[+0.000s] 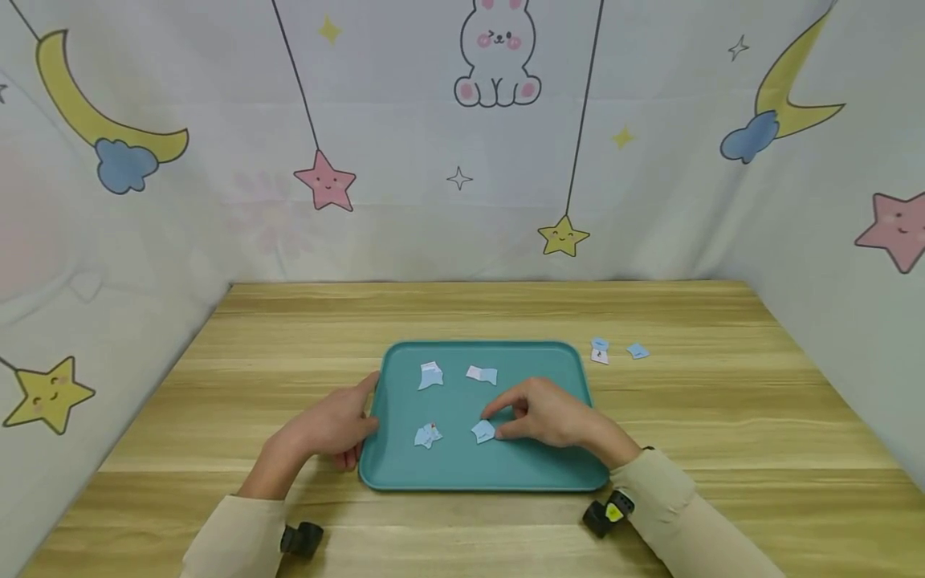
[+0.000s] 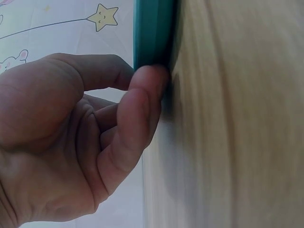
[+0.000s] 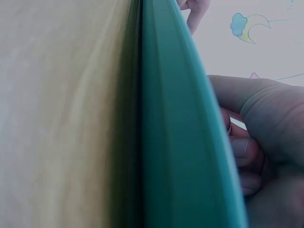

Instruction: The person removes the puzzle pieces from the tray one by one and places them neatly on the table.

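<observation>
A teal tray (image 1: 520, 470) lies on the wooden table. My left hand (image 1: 328, 421) holds its left rim; in the left wrist view the thumb and curled fingers of that hand (image 2: 61, 137) meet at the tray's edge (image 2: 154, 33). Over the tray, my right hand (image 1: 552, 413) pinches a small light-blue paper piece (image 1: 482, 432) between thumb and index finger. Also on the tray are a blue-and-white piece (image 1: 430, 376), a pink-and-blue piece (image 1: 482, 375) and a jagged cluster (image 1: 428, 435). The tray's wall (image 3: 185, 142) hides the pinched piece in the right wrist view.
Right of the tray, a blue-and-white paper piece (image 1: 600, 350) and a blue one (image 1: 638, 351) lie on the table (image 1: 723, 417). A printed cloth (image 1: 433, 241) hangs behind and along the sides. Small black devices (image 1: 302, 539) sit at both wrists.
</observation>
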Demonstrator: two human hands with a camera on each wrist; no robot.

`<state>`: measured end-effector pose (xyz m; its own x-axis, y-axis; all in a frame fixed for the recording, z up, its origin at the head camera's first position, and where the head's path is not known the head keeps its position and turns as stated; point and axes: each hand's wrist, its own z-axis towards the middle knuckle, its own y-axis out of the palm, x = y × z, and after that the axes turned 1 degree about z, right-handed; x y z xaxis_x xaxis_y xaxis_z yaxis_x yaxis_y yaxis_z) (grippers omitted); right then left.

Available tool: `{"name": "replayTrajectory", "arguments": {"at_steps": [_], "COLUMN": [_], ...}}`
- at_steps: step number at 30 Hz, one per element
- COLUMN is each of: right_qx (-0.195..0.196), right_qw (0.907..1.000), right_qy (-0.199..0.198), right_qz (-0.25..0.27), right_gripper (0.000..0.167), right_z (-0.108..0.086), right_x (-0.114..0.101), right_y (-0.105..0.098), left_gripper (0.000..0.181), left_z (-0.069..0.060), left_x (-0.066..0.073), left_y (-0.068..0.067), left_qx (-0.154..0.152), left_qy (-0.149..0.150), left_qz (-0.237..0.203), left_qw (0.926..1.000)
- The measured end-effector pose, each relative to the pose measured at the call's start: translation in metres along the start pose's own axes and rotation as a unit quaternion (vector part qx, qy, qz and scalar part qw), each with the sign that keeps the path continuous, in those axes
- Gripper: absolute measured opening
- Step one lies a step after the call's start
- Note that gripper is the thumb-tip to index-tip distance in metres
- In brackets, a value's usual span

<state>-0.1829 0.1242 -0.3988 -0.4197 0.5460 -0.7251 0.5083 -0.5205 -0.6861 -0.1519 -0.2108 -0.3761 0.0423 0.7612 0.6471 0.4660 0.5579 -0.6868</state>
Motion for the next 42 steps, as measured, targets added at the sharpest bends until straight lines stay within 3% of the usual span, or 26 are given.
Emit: {"name": "replayTrajectory", "arguments": {"at_steps": [42], "right_qx": [0.047], "right_qw": [0.9973], "right_qy": [0.021], "right_qz": [0.052], "right_gripper": [0.027], "right_z": [-0.021], "right_x": [0.016], "right_y": [-0.051], "left_gripper": [0.080], "left_z": [-0.001], "left_x": [-0.001], "left_y": [0.001], "left_qx": [0.001], "left_qy": [0.001], "left_qz": [-0.001], "left_qw": [1.0000]}}
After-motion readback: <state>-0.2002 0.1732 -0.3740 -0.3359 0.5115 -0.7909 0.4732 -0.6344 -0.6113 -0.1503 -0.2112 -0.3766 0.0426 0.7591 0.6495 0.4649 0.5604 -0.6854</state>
